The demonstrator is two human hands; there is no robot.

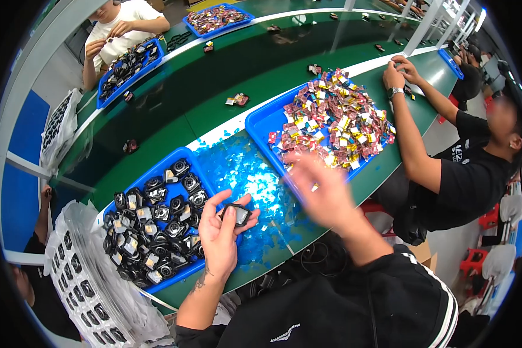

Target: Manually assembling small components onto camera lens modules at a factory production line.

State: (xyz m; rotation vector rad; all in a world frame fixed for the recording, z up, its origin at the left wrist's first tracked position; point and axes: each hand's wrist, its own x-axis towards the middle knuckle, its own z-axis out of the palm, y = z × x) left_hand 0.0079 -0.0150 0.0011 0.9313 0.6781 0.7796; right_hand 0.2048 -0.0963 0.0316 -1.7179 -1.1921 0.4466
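We are holding a small black part (236, 214) in our left grip (220, 232).
Our right grip (319, 185) is blurring, unreadable, right of it.

Left hand (221, 229) up from the lower edge on a bare forearm, palm toward the wearer, fingers curled, thumb and fingertips pinched around something small. Right hand (322, 185) stretched forward and up, fingers spread loose, motion-blurred, nothing in it. Right forearm bare, black sleeve at the elbow.

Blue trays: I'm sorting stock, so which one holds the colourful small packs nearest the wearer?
The tray right of the blue scraps, heaped with red and yellow packs. The near-left tray holds black parts.
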